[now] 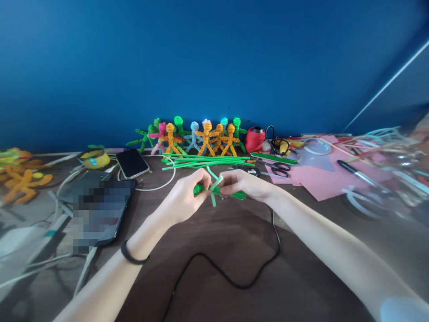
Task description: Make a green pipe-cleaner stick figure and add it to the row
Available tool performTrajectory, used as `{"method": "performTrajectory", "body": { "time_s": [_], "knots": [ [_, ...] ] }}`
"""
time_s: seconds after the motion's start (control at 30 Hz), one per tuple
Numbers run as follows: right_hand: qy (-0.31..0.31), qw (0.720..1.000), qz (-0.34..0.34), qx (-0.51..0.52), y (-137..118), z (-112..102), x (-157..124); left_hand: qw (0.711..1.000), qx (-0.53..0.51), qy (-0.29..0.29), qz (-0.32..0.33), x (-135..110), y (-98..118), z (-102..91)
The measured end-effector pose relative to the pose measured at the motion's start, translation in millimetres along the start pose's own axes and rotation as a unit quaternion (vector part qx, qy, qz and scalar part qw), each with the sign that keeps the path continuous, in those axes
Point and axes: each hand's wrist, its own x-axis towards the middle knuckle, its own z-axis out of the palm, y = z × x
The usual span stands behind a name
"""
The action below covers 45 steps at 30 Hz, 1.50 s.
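Observation:
My left hand [188, 192] is closed, with its thumb and fingers pinching one end of a green pipe-cleaner piece [198, 189]. Opposite it, my right hand [246, 184] pinches the same piece farther right. Between the fingertips a lighter green strand [217, 183] crosses the piece, and loose ends stick up and down. Fingers hide much of the piece. Just beyond the hands lies a bundle of straight green pipe cleaners [208, 161]. Behind that, several pipe-cleaner figures [207, 134] in orange, green, blue and pink stand against the wall.
To the right are scissors [280, 169], pink paper [317, 179], a black marker [355, 172] and a red-wrapped item [254, 139]. Leftward lie a phone [132, 163], a yellow tape roll [94, 159] and orange figures [27, 185]. A black cable [231, 282] curves across the table nearest me.

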Motion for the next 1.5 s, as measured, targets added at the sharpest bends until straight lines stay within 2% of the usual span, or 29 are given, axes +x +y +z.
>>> {"method": "performTrajectory", "body": {
  "time_s": [0.1, 0.2, 0.27, 0.4, 0.53, 0.6, 0.67, 0.77, 0.83, 0.9, 0.97, 1.07, 1.13, 1.23, 1.4, 1.5],
  "knots": [
    [-0.002, 0.999, 0.012, 0.040, -1, 4, 0, 1.000, 0.009, -0.021, 0.019, 1, -2, -1.7],
    [0.016, 1.000, 0.014, 0.017, 0, 6, 1, 0.999, -0.006, -0.038, 0.030, 2, -5, -2.2],
    [0.026, 0.999, 0.009, -0.017, 0, 6, 1, 0.999, -0.021, -0.039, 0.007, 3, -7, -2.1],
    [0.040, 0.993, -0.023, -0.110, -1, 6, 1, 0.995, -0.042, -0.023, -0.083, 5, -11, -2.4],
    [0.059, 0.973, -0.041, -0.219, -4, 10, -1, 0.994, -0.002, -0.071, -0.085, 7, -13, -3.9],
    [0.085, 0.954, -0.063, -0.281, -4, 12, -2, 0.994, 0.020, -0.067, -0.080, 7, -13, -4.7],
    [0.134, 0.915, -0.127, -0.359, -4, 14, -3, 0.995, 0.025, -0.048, -0.087, 7, -14, -5.6],
    [0.215, 0.809, -0.257, -0.482, 0, 15, -3, 0.992, -0.001, -0.035, -0.121, 7, -14, -6.7],
    [0.227, 0.739, -0.324, -0.546, 2, 15, -2, 0.987, -0.045, -0.039, -0.146, 8, -14, -6.7],
    [0.214, 0.685, -0.365, -0.593, 5, 15, -2, 0.979, -0.104, -0.044, -0.167, 8, -14, -5.8],
    [0.207, 0.647, -0.385, -0.625, 9, 16, -1, 0.967, -0.161, -0.046, -0.194, 8, -14, -4.3],
    [0.218, 0.613, -0.397, -0.647, 14, 18, 0, 0.949, -0.210, -0.051, -0.228, 8, -11, -2.6],
    [0.219, 0.602, -0.404, -0.653, 15, 19, 0, 0.947, -0.213, -0.060, -0.231, 8, -10, -2.8],
    [0.203, 0.601, -0.411, -0.654, 15, 19, -1, 0.956, -0.190, -0.078, -0.208, 8, -10, -4.6],
    [0.175, 0.615, -0.409, -0.651, 10, 19, -4, 0.968, -0.149, -0.122, -0.160, 6, -13, -7.3],
    [0.171, 0.628, -0.403, -0.644, 9, 20, -5, 0.973, -0.141, -0.124, -0.134, 5, -14, -7.3]
  ]
}}
